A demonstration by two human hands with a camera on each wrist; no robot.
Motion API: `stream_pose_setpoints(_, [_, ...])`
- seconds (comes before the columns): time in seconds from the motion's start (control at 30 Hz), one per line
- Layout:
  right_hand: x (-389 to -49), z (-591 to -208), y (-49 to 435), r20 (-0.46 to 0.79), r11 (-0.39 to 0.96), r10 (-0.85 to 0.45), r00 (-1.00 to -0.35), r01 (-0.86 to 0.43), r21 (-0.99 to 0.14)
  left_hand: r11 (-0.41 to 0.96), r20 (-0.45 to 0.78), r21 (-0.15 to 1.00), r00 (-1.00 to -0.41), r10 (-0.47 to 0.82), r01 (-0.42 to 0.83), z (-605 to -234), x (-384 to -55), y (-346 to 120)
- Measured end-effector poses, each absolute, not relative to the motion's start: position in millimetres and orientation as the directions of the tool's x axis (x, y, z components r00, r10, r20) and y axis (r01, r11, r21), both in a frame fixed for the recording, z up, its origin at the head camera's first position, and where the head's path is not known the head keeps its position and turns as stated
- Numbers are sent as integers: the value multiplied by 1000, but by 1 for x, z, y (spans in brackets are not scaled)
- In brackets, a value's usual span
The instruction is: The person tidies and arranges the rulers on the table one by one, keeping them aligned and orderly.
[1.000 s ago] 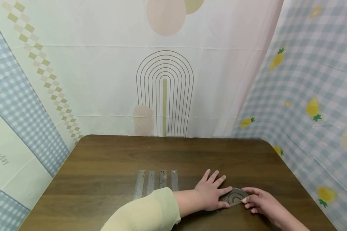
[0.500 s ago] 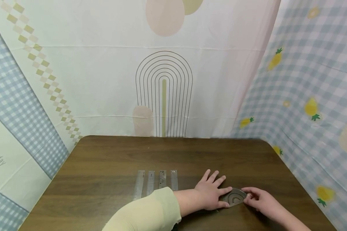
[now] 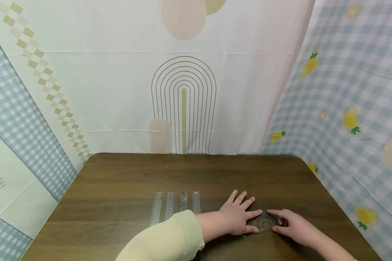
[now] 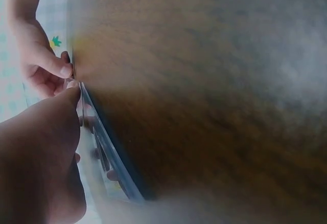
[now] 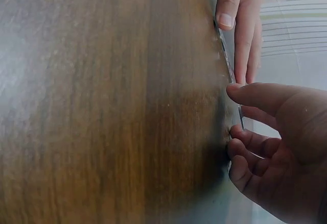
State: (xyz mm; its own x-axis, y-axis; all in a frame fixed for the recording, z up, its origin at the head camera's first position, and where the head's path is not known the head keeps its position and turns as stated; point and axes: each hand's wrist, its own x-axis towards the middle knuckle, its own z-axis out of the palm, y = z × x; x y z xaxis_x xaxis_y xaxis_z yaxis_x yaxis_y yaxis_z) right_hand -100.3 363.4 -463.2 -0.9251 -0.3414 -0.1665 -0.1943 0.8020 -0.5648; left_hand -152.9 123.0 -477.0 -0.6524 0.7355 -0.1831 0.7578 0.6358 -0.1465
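Observation:
A clear, semicircular protractor [image 3: 265,222] with arc-shaped cut-outs lies on the right part of the table. My left hand [image 3: 236,216] rests palm down with its fingers spread, its thumb and index finger touching the protractor's left end. At the other end my right hand [image 3: 294,225] holds it, with the index finger at the curved edge and the thumb at the straight edge. In the right wrist view the right thumb [image 5: 250,94] sits against the thin edge. A clear plastic edge [image 4: 115,160] runs beside the left hand in the left wrist view; its kind is hard to tell.
Several clear rulers [image 3: 157,208] lie side by side left of the hands, their near ends partly hidden by the left sleeve [image 3: 170,235]. The brown wooden table [image 3: 117,174] has rounded far corners. Patterned cloths [image 3: 117,90] hang behind it and on both sides.
My right index finger has shifted left along the protractor's curved edge, and the right thumb has slid slightly left. My left hand stays in place.

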Motion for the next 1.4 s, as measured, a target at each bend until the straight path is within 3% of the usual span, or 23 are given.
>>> stream_pose_setpoints(0.47, [-100, -462, 364, -220, 814, -338, -915, -167, -556, 625, -192, -116, -635, 749, 772, -475, -154, 120])
stream_pose_setpoints(1.4, [-95, -465, 364, -175, 815, -350, -920, -207, -542, 579, -221, -101, -586, 779, 809, -476, -159, 120])
